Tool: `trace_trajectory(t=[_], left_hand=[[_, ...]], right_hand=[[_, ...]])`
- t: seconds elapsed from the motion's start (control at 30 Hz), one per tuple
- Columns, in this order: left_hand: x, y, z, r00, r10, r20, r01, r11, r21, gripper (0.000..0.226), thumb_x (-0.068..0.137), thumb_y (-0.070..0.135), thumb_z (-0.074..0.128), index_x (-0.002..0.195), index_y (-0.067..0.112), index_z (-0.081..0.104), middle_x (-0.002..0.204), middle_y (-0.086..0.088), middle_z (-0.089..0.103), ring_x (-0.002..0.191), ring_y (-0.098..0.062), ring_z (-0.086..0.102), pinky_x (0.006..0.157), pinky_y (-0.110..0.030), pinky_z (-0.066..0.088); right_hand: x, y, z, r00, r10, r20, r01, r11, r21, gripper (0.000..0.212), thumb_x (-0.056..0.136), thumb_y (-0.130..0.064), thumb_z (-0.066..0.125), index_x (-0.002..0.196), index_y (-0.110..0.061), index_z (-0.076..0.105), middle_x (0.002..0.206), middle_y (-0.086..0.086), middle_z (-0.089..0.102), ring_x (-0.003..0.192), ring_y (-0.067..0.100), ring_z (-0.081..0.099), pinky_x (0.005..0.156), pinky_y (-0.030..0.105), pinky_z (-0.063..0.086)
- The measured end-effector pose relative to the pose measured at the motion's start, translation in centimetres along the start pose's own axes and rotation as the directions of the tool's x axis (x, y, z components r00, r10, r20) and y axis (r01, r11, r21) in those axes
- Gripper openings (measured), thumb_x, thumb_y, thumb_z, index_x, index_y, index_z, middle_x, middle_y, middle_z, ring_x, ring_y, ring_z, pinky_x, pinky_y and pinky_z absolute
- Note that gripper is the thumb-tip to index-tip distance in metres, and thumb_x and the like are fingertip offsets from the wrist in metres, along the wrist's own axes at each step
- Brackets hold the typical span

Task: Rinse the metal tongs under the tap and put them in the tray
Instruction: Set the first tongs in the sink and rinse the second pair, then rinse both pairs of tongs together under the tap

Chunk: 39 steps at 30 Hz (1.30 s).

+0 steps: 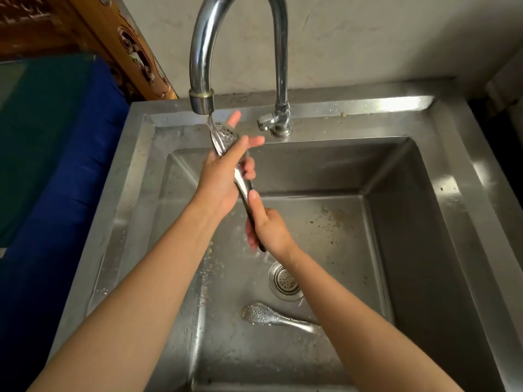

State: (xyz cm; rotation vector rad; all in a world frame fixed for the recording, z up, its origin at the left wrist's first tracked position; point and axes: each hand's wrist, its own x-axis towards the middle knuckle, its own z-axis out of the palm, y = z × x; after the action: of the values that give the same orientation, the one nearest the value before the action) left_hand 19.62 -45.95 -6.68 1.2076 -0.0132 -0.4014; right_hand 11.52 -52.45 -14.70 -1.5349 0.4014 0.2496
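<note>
Head — right hand point(272, 231) grips tongs point(244, 187) (under tap point(201, 52)).

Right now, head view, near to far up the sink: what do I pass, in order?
loose tongs → drain strainer → right hand gripping the held tongs by the handle → left hand holding them higher up → tap base

One camera sits on the person's head. It looks forward and down, right into the sink point(311, 104), from close above. The tap point(202, 52) curves at the top, very near the camera.
</note>
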Motion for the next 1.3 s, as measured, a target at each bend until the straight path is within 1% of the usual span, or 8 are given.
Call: trace_trajectory(t=[0.2,0.3,0.43,0.57,0.77,0.93,1.17,1.3], left_hand=[[0.4,-0.2,0.6,0.989,0.017,-0.146,0.001,0.992,0.123,0.037,0.093,0.048,0.042,0.083,0.02,0.064,0.048,0.005,0.042,0.037,-0.007,0.024,0.037,-0.022,0.018],[0.6,-0.2,0.4,0.99,-0.012,-0.141,0.034,0.987,0.156,0.048,0.092,0.056,0.034,0.075,0.021,0.062,0.046,0.005,0.042,0.034,-0.007,0.024,0.037,-0.022,0.017],[0.4,-0.7,0.2,0.995,-0.01,-0.1,0.032,0.976,0.215,0.035,0.095,0.044,0.04,0.082,0.019,0.061,0.051,0.003,0.042,0.036,-0.008,0.027,0.038,-0.023,0.021],[0.0,-1.2,0.0,0.998,0.019,-0.068,0.006,0.939,0.343,0.02,0.093,0.03,0.048,0.082,0.023,0.063,0.054,0.006,0.046,0.04,-0.008,0.03,0.04,-0.025,0.023],[0.1,-2.3,-0.9,0.998,0.016,-0.063,0.001,0.963,0.271,0.018,0.095,0.024,0.046,0.083,0.019,0.058,0.056,0.002,0.043,0.038,-0.007,0.029,0.038,-0.021,0.023],[-0.1,-3.3,-2.2,0.996,0.03,-0.082,-0.009,0.969,0.247,0.015,0.095,0.021,0.048,0.085,0.021,0.06,0.06,0.001,0.042,0.042,-0.008,0.032,0.041,-0.021,0.028],[-1.3,-2.6,-3.0,0.993,-0.007,-0.117,0.031,0.979,0.203,0.016,0.097,0.009,0.041,0.095,0.018,0.054,0.066,-0.001,0.037,0.05,-0.009,0.03,0.048,-0.022,0.027],[-2.0,-0.5,-3.1,0.995,-0.015,-0.098,0.034,0.979,0.2,0.013,0.098,0.02,0.042,0.096,0.017,0.054,0.065,0.001,0.038,0.048,-0.008,0.032,0.047,-0.021,0.029]], right_hand=[[0.0,1.3,-1.8,0.996,0.061,0.067,-0.065,0.996,0.053,0.061,0.092,-0.058,0.031,0.079,-0.012,0.07,0.074,0.006,0.074,0.077,0.019,0.071,0.074,0.023,0.056],[-1.1,5.5,-3.3,0.994,0.101,0.032,-0.09,0.961,-0.263,0.047,0.099,-0.041,0.032,0.104,-0.008,0.065,0.1,0.006,0.072,0.088,0.019,0.065,0.084,0.029,0.048],[-3.5,12.6,-3.6,0.947,0.288,0.14,-0.055,0.578,-0.814,0.034,0.096,-0.033,0.042,0.11,-0.007,0.058,0.107,0.013,0.064,0.102,0.029,0.06,0.089,0.035,0.045],[-5.5,17.2,-2.5,0.903,0.402,0.155,-0.004,0.368,-0.93,0.06,0.083,-0.055,0.054,0.126,-0.013,0.046,0.13,0.013,0.049,0.122,0.028,0.045,0.101,0.04,0.039],[-6.3,20.2,-1.8,0.918,0.35,0.188,0.143,0.151,-0.978,0.053,0.088,-0.032,0.057,0.13,-0.008,0.036,0.136,0.015,0.042,0.126,0.029,0.038,0.104,0.041,0.034],[-6.1,21.6,-1.9,0.916,0.335,0.221,0.184,0.139,-0.973,0.041,0.092,-0.025,0.049,0.129,-0.007,0.041,0.134,0.016,0.045,0.124,0.03,0.039,0.103,0.04,0.034],[-6.1,21.3,-3.1,0.961,0.172,0.217,0.143,0.362,-0.921,0.03,0.091,-0.025,0.042,0.116,-0.011,0.051,0.116,0.01,0.058,0.102,0.025,0.059,0.086,0.034,0.046],[-5.5,18.1,-5.0,0.979,0.087,0.186,0.15,0.315,-0.937,0.036,0.095,-0.031,0.038,0.123,-0.009,0.045,0.128,0.009,0.048,0.107,0.025,0.057,0.084,0.036,0.05]])
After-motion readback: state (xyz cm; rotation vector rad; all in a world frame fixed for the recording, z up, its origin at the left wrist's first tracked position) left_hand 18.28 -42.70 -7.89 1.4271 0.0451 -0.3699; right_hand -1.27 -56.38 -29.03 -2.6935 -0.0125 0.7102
